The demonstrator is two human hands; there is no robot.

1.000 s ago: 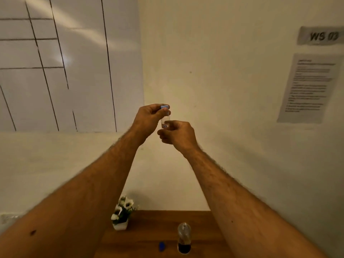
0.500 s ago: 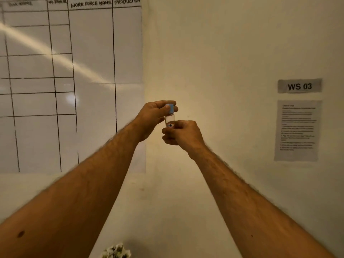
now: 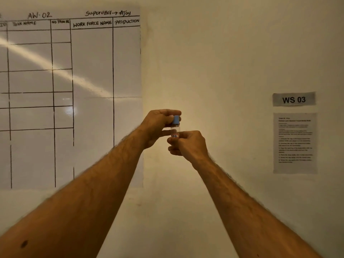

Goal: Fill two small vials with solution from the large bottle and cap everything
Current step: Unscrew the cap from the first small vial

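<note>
Right of the whiteboard (image 3: pixel 70 90), the right hand (image 3: pixel 188 144) grips a small vial (image 3: pixel 175 130) upright while the left hand (image 3: pixel 158 125) pinches its blue cap (image 3: pixel 176 119).

arms: bare, hairy, no sleeves | left forearm (image 3: pixel 74 211): small dark mark | hands: no gloves

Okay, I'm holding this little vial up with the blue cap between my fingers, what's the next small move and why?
Probably keep twisting the blue cap with your left hand while your right hand steadies the vial. Your left fingers already pinch the cap, which sits on the neck, though the picture cannot show whether it is tight.
</note>
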